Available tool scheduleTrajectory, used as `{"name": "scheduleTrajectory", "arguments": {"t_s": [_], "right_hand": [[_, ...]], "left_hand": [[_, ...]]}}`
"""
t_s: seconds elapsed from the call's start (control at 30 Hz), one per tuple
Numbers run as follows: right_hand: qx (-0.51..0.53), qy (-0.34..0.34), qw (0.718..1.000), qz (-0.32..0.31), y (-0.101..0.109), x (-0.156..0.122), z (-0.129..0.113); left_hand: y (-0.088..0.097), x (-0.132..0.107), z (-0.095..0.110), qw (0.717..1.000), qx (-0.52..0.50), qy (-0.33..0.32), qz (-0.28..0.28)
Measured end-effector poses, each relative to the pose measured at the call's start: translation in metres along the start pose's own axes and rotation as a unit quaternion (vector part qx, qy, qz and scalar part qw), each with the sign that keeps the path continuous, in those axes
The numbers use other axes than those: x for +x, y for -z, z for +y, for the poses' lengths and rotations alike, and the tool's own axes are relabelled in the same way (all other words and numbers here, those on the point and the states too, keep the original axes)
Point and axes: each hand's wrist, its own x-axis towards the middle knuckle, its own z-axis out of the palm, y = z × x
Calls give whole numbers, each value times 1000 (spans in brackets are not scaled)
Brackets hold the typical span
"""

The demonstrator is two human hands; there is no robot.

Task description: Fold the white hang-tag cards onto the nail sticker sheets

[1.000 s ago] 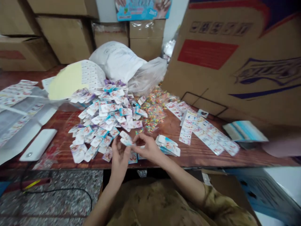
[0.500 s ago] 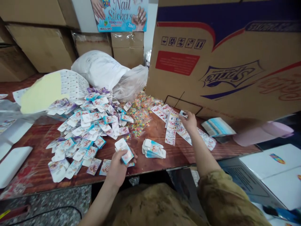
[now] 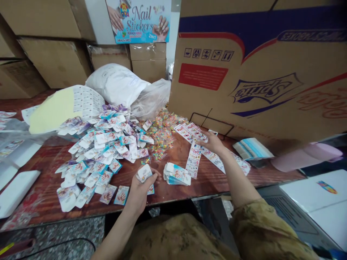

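My left hand is closed around a small flat card box with a white flap, just above the table's front edge. Part of another blue-printed box shows below its fingers. My right hand reaches over several sticker sheets, its fingertips closed on the upper end of one narrow sticker strip. Between the hands lies a small stack of flat card boxes. Left of my left hand is a large heap of the same boxes, with a single box at its near edge.
Small clear packets of coloured candy lie behind the stack, beside a white sack. A big carton rises at the back right. A pink bottle and a blue-white striped pack stand on the right.
My right hand has moved slightly left and nearer, and the narrow sticker strip has shifted towards me. My left hand has turned the card box a little. The view has tilted slightly.
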Motion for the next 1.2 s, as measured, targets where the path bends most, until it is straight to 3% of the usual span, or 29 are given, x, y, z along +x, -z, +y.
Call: {"name": "scheduleTrajectory", "arguments": {"t_s": [0.2, 0.4, 0.53, 0.57, 0.7, 0.8, 0.9, 1.03, 1.13, 1.2], "right_hand": [[-16, 11, 1000, -21, -11, -9, -6], [1, 39, 999, 26, 21, -18, -32], [51, 73, 995, 49, 61, -45, -73], [104, 96, 989, 47, 71, -53, -88], [272, 149, 950, -20, 95, -84, -146], [297, 157, 942, -4, 85, -98, -174], [245, 201, 948, 35, 60, -110, -187], [235, 267, 932, -65, 36, -128, -192], [298, 228, 923, -88, 31, -132, -193], [316, 173, 931, -53, 28, -131, -191]], "left_hand": [[-6, -2, -5, 1000, 12, 2, -16], [-11, -2, 0, 999, 31, -27, -18], [-23, 3, 12, 990, 98, -97, -23], [-29, 4, 16, 986, 111, -118, -27], [-54, 9, 27, 974, 119, -186, -56], [-61, 11, 29, 972, 117, -200, -45], [-52, 10, 29, 971, 117, -210, -16], [-33, 5, 32, 980, 102, -172, -13], [-21, -2, 29, 983, 112, -146, -16], [-16, -6, 24, 986, 109, -122, -21]]}}
